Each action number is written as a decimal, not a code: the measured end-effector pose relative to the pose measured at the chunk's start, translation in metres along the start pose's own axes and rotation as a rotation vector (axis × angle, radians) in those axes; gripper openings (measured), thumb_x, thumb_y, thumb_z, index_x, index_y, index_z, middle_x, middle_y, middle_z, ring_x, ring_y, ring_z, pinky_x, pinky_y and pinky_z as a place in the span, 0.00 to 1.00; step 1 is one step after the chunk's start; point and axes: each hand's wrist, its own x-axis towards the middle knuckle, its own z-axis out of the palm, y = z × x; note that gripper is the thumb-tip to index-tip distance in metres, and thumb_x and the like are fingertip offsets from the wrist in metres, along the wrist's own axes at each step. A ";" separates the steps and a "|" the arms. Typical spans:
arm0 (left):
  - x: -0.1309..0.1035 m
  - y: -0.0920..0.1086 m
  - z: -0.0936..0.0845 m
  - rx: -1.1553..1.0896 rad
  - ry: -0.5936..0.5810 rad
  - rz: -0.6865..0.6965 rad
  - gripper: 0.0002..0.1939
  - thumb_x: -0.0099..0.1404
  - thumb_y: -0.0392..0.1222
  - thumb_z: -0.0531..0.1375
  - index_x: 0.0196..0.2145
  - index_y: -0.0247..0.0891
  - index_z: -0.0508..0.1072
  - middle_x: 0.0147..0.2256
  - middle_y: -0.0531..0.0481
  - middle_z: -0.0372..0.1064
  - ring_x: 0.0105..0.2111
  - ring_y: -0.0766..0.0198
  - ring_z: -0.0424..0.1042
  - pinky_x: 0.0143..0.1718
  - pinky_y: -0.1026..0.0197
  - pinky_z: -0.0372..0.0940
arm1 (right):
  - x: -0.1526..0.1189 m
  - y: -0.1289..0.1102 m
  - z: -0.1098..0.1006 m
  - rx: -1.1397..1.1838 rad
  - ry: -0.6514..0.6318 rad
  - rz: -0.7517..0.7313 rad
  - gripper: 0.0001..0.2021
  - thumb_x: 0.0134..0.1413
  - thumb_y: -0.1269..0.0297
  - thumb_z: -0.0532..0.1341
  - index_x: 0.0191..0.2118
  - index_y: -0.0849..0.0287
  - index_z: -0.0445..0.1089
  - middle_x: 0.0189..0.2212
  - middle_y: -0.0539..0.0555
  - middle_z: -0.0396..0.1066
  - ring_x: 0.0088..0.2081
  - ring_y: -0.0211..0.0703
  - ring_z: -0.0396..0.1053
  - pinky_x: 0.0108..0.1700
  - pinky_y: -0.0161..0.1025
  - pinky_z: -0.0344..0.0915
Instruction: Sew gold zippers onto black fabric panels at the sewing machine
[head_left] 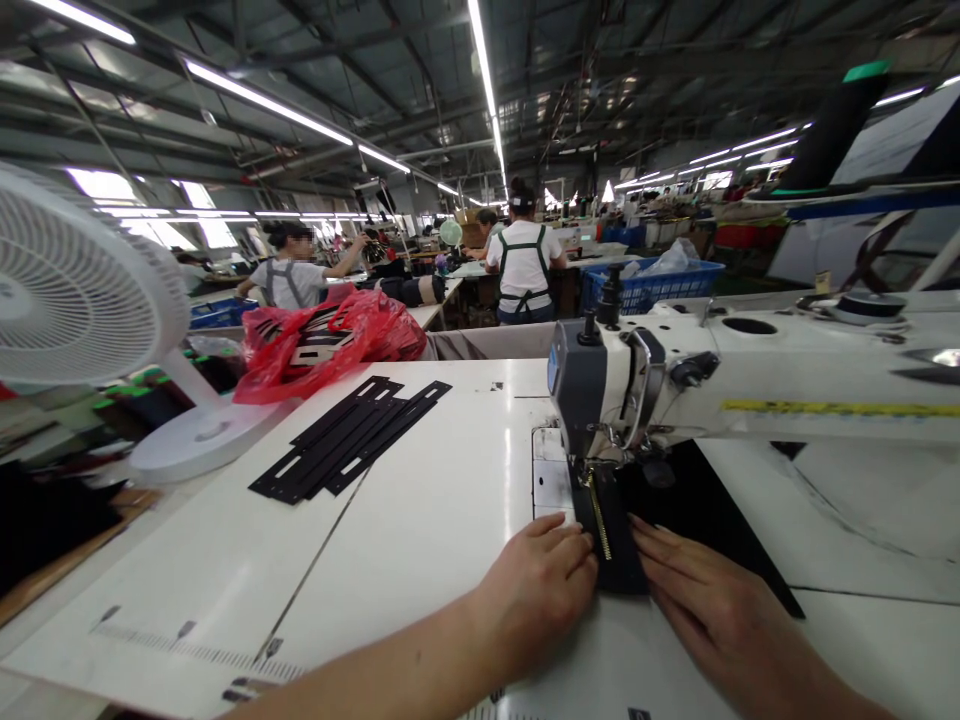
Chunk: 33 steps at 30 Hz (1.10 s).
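Note:
A black fabric piece with a gold-toothed zipper lies under the presser foot of a white sewing machine. My left hand is curled on the left edge of this piece, its fingers bent and close together; the thumb is hidden. At the right edge lies my right hand, fingers stretched out and flat against the fabric. A larger black panel spreads beneath the machine arm, behind my right hand. To the left, several black strips with slots are piled on the table.
The white table bears printed ruler marks. A white fan and a red plastic bag stand at its left edge. Beyond it are a blue basket and people at work, one in an apron. A thread cone rises at right.

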 end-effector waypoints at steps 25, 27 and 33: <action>0.011 -0.012 0.003 -0.039 -0.003 -0.005 0.12 0.67 0.31 0.46 0.39 0.31 0.70 0.33 0.45 0.71 0.35 0.62 0.71 0.47 0.57 0.65 | 0.008 0.011 0.009 -0.103 -0.009 -0.021 0.17 0.54 0.76 0.49 0.42 0.62 0.73 0.44 0.58 0.72 0.46 0.43 0.70 0.47 0.39 0.68; 0.013 -0.015 0.004 -0.036 -0.031 -0.007 0.12 0.67 0.31 0.47 0.39 0.31 0.69 0.34 0.45 0.70 0.35 0.62 0.71 0.47 0.57 0.65 | 0.009 0.015 0.012 -0.091 -0.007 -0.002 0.16 0.54 0.76 0.49 0.41 0.62 0.73 0.44 0.59 0.72 0.47 0.43 0.69 0.48 0.39 0.68; 0.020 -0.029 0.007 -0.079 -0.054 -0.001 0.09 0.66 0.31 0.51 0.41 0.30 0.69 0.33 0.44 0.69 0.36 0.60 0.70 0.46 0.55 0.66 | 0.015 0.028 0.021 -0.041 -0.030 0.056 0.15 0.54 0.76 0.49 0.38 0.61 0.72 0.42 0.59 0.72 0.45 0.43 0.70 0.47 0.39 0.69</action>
